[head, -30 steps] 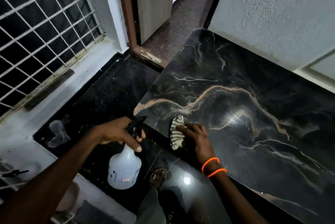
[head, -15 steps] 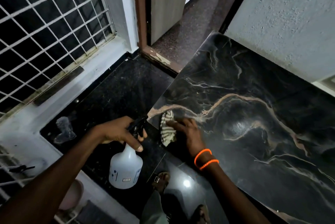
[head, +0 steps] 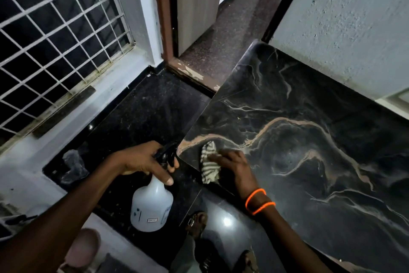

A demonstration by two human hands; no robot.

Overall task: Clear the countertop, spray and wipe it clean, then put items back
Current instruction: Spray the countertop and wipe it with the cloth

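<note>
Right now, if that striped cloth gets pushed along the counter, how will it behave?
The striped cloth looks crumpled and floppy, so it would probably bunch rather than slide flat. The countertop is glossy, so it should glide easily. One end droops over the edge and may slip off.

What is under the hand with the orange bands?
A striped cloth lies under the right hand, pressed on the dark marble countertop near its corner. The fingers hide part of the cloth, so the stone beneath cannot be seen.
</note>
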